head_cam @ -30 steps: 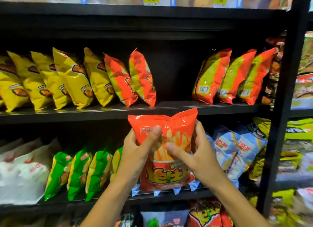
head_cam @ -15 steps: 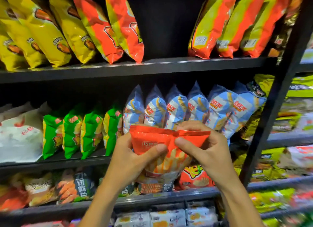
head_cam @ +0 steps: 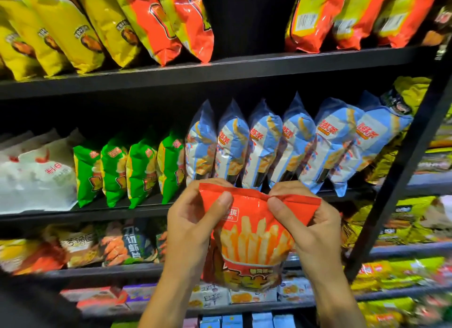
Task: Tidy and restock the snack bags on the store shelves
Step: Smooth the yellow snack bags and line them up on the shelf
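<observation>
Two hands hold one red fries bag (head_cam: 254, 237) upright in front of black store shelves (head_cam: 220, 69). Open room shows on the top shelf: a dark gap between the orange bags (head_cam: 171, 21) on the left and the orange-green bags (head_cam: 347, 14) on the right. A black upright post (head_cam: 401, 161) bounds the bay on the right. The left hand (head_cam: 193, 220) makes its grip on the bag's upper left corner, thumb across the front, fingers curled behind. The right hand (head_cam: 310, 227) pinches the folded top seam at the upper right in the same way. The bag hangs just before the middle shelf's front edge, below a packed row of blue fries bags (head_cam: 288, 141). Green bags (head_cam: 137, 166) stand to their left, then white bags (head_cam: 39, 171). Yellow bags (head_cam: 61, 26) fill the top shelf's left.
</observation>
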{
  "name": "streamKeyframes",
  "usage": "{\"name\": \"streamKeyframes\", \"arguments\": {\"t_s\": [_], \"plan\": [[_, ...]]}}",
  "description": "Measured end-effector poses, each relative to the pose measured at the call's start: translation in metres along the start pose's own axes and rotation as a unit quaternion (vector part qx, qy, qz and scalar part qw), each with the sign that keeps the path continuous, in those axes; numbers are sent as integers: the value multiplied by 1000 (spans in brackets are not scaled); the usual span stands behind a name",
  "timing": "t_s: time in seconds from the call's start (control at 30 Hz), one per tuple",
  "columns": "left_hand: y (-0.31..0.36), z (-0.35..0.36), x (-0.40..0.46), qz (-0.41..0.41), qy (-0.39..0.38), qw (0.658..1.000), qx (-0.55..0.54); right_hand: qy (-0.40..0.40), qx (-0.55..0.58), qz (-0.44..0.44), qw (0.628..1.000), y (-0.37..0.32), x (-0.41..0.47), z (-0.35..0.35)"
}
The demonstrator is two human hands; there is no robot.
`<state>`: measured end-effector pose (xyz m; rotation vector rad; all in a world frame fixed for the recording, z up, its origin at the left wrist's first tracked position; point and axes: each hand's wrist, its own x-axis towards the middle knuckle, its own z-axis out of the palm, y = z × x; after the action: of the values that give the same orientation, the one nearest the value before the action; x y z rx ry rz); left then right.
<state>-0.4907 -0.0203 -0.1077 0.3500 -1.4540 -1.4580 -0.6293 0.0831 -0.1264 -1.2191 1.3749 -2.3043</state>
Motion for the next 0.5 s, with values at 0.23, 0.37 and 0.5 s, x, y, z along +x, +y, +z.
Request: {"name": "streamKeyframes", "arguments": {"t_s": [0.23,0.37,0.5], "plan": [[-6,-5,-15,74,4,997,28,72,58,61,994,-1,-19,18],[-8,-14,-19,42,23,999,16,36,19,65,997,0,-25,18],[-10,-17,-19,-35,81,995,-48,19,-2,68,997,-1,-28,17]]}}
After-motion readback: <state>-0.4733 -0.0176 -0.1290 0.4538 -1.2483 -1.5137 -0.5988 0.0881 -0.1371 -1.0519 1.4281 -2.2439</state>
